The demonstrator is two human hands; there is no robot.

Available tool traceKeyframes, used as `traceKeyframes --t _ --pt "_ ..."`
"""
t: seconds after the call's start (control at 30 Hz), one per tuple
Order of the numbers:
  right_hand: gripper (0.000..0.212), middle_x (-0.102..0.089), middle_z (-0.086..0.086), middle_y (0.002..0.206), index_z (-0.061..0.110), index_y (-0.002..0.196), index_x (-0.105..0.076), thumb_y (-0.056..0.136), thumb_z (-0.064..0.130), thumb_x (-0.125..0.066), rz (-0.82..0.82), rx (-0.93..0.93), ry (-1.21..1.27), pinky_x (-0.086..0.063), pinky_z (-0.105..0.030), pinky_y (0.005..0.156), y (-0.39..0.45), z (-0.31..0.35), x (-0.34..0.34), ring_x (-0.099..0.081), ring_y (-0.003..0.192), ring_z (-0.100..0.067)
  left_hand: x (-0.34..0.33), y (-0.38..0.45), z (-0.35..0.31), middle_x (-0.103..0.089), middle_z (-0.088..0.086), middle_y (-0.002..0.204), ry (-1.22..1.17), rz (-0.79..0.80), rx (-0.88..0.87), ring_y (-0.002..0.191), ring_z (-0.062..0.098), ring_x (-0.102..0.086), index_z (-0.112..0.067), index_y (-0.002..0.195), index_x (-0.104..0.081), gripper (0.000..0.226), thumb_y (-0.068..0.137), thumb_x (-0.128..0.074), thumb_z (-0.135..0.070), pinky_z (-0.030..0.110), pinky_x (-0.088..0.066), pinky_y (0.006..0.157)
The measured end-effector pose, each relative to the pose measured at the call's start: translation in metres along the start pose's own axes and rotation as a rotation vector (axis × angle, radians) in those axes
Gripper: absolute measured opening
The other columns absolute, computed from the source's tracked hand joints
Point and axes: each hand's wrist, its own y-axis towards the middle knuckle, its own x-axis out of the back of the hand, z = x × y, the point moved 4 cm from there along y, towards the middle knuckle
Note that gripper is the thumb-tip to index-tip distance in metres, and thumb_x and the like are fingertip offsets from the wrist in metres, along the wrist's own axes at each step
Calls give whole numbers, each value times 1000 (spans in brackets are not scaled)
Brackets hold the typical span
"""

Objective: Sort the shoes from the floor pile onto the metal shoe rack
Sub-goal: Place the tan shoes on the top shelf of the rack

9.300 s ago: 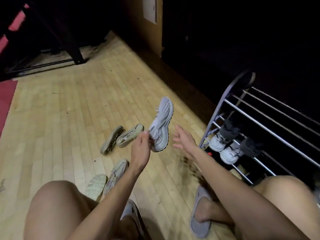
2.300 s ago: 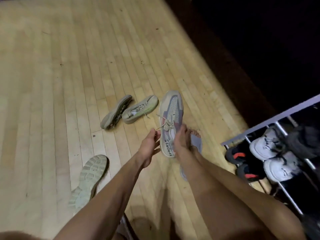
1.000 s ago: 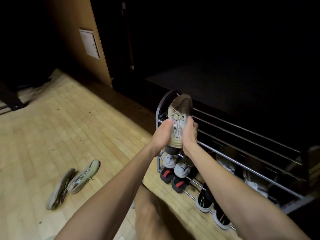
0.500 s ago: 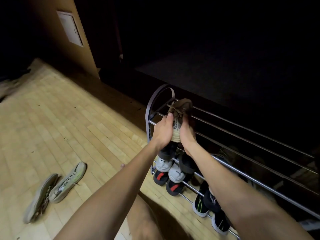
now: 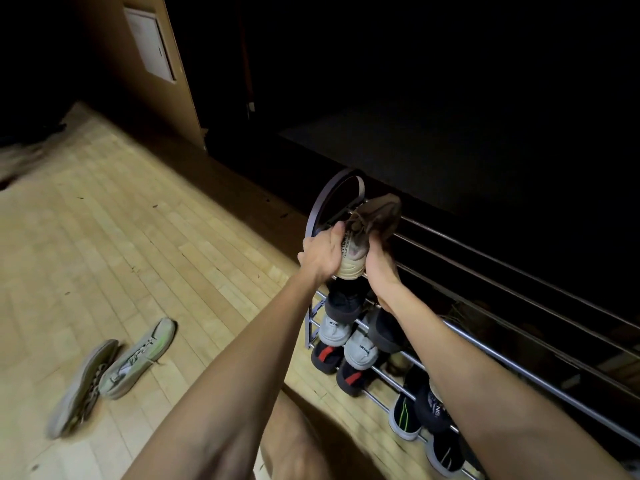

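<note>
Shoe point(image 5: 363, 237) over crowded rack point(image 5: 519, 362)

You can see a wood floor point(image 5: 145, 258) and a pale panel point(image 5: 149, 46) on the tan wall point(image 5: 110, 91).

- I am in a home entryway, dim beyond the lit floor.
- A metal shoe rack point(image 5: 491, 344) stands along the dark side, its lower rails filled with sneakers point(image 5: 349, 337) and slippers point(image 5: 323, 356).
- Pale wooden floorboards point(image 5: 121, 254) carry a loose pair of shoes point(image 5: 114, 372).
- A small wall panel point(image 5: 149, 45) is set in a tan wall.
</note>
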Motion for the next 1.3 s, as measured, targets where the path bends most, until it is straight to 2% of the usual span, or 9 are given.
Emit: traceKeyframes --t 0.13,0.23,0.3,0.43,0.53,0.6,0.7,0.87,1.3 --pt "71 -44 -9 150 19 148 -40 96 65 -25 41 -47 -57 -31 -39 111 0 -1 15 -42 137 -29 9 -7 -4 -54 14 137 -79 -3 -115 129 32 -44 -17 130 -57 68 100 -13 -59 40 -32 105" --pt "68 -45 -9 150 18 147 -42 98 62 -24 41 1 -89 -31 -39 114 -7 7 34 -42 137 -27 29 -24 -15 -63 1 123 -207 -48 -220 112 15 -53 -24 109 -64 56 101 -17 -54 31 -35 94" --pt "60 -50 -8 144 15 145 -44 102 52 -23 -1 93 -90 -35 -36 110 -16 22 46 -46 132 -25 45 -35 -19 -64 -5 126 -250 -81 -275 118 10 -54 -25 118 -67 59 101 -18 -51 32 -38 101" --pt "51 -59 -6 110 5 130 -53 106 39 -23 13 172 -16 -42 -19 63 -48 63 49 -54 82 -11 91 -64 -25 -72 -9 111 -358 -218 -315 111 9 -62 -30 105 -73 52 97 -25 -48 39 -45 104" --pt "53 -64 -4 87 6 116 -62 105 41 -23 92 173 -6 -36 -16 45 -77 89 34 -49 60 -7 125 -94 -16 -75 -2 96 -527 -297 -284 97 13 -69 -24 90 -74 43 99 -33 -36 35 -51 94" --pt "53 -61 -5 76 6 110 -64 104 39 -23 166 173 26 -29 -14 37 -98 102 19 -45 54 -8 148 -120 -6 -75 5 93 -578 -339 -285 90 14 -69 -17 88 -73 39 100 -37 -24 24 -51 81" --pt "54 -60 -6 69 2 108 -65 102 37 -24 264 216 23 -27 -18 39 -128 111 -8 -44 53 -10 181 -158 15 -73 10 90 -621 -390 -288 79 11 -66 -12 89 -70 30 98 -41 -16 15 -47 66" --pt "56 -68 -3 75 16 93 -70 104 40 -20 375 361 -126 -37 -23 52 -179 108 -70 -55 62 -12 237 -208 65 -72 -1 80 -584 -499 -229 73 11 -62 -18 85 -68 25 95 -45 -20 28 -47 70" --pt "59 -71 -5 77 16 97 -70 103 44 -19 662 411 -300 -39 -27 58 -260 44 -268 -58 63 -12 341 -316 263 -71 1 81 -568 -798 50 74 13 -62 -16 88 -68 26 97 -44 -20 26 -47 67"
